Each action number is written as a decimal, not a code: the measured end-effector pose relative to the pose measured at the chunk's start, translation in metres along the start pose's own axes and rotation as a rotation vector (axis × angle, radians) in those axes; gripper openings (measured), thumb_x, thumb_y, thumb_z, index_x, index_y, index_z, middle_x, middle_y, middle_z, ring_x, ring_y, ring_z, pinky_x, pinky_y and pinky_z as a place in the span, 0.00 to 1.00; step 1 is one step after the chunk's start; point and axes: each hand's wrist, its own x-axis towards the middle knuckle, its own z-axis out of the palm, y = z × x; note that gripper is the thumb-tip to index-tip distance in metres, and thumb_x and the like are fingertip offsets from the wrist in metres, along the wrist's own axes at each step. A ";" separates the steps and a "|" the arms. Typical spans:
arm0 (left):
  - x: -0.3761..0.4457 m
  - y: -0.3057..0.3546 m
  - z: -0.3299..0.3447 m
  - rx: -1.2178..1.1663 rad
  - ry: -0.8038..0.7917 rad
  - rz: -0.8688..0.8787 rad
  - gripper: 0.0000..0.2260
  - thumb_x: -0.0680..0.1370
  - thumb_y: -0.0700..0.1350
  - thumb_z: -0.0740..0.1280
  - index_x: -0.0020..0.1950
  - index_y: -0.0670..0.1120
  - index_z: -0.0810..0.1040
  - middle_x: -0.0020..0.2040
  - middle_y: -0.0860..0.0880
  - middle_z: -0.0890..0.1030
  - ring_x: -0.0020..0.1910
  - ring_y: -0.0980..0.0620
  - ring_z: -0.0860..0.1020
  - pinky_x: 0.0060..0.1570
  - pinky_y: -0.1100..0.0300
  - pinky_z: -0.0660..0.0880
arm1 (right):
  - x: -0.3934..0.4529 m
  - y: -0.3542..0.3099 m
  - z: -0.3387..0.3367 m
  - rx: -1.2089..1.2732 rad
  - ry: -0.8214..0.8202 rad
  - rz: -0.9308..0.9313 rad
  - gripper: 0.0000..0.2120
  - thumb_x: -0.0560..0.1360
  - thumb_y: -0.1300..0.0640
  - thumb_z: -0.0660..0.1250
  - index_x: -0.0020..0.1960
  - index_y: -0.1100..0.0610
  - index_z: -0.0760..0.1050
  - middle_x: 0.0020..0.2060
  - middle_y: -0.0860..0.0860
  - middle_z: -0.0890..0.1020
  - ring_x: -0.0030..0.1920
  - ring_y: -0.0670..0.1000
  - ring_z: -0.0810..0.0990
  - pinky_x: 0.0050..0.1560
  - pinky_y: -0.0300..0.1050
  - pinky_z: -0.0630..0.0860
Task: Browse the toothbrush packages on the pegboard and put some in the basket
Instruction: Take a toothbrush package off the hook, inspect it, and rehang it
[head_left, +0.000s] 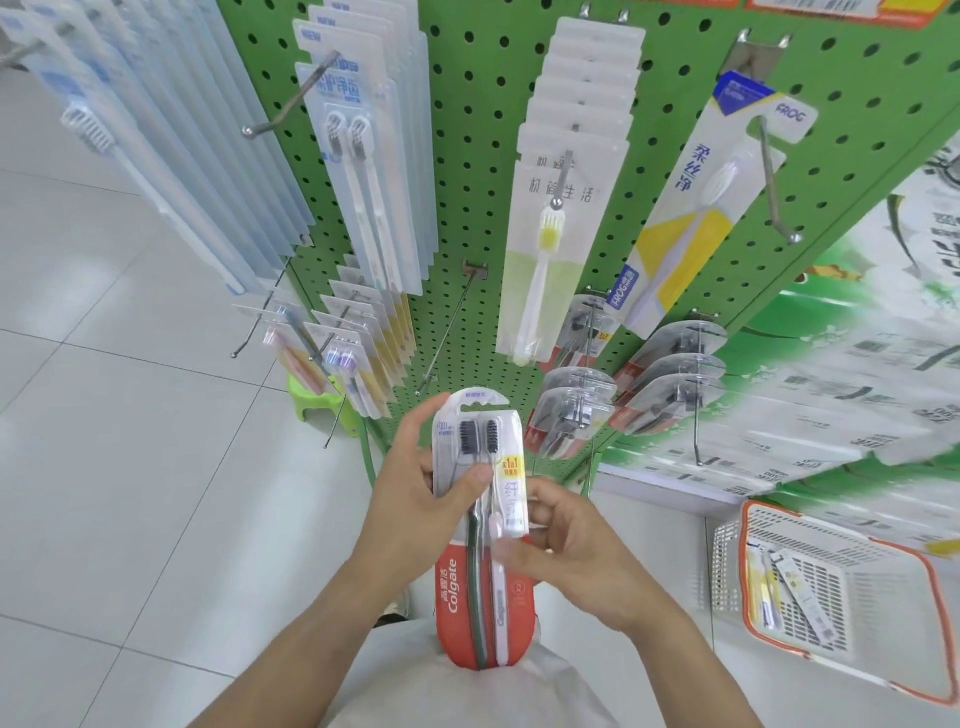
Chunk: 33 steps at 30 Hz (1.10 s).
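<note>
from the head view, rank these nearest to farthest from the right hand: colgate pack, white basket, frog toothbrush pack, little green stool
1. Colgate pack: held in the grip of the right hand and the left hand.
2. White basket: on the floor, low to the right.
3. Green stool: on the floor, up and left.
4. FROG toothbrush pack: hanging high on the pegboard, upper right.

The shop is bright all over, with soft light and hardly any shadows. The white floor shines pale, and the boxes on the right look smeared. Straight things bend near the edges.
</note>
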 end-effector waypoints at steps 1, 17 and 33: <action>0.001 -0.002 -0.001 -0.004 0.021 -0.020 0.32 0.75 0.39 0.75 0.72 0.59 0.65 0.48 0.50 0.87 0.46 0.49 0.86 0.51 0.46 0.82 | -0.002 0.002 0.002 -0.013 -0.017 0.017 0.20 0.74 0.63 0.75 0.64 0.55 0.77 0.54 0.57 0.86 0.48 0.57 0.85 0.48 0.50 0.81; -0.011 0.004 0.001 -0.017 -0.048 -0.170 0.28 0.72 0.39 0.78 0.68 0.49 0.72 0.47 0.50 0.87 0.46 0.51 0.86 0.50 0.52 0.83 | -0.012 0.000 0.012 -0.033 0.084 -0.024 0.26 0.69 0.70 0.77 0.63 0.53 0.77 0.47 0.59 0.87 0.44 0.57 0.86 0.48 0.52 0.83; -0.018 0.001 -0.014 -0.097 0.071 -0.144 0.31 0.66 0.47 0.80 0.66 0.49 0.72 0.51 0.48 0.87 0.47 0.51 0.86 0.48 0.51 0.83 | -0.022 -0.005 0.007 -0.100 -0.119 0.006 0.34 0.67 0.69 0.80 0.68 0.48 0.75 0.49 0.58 0.87 0.47 0.55 0.86 0.52 0.50 0.81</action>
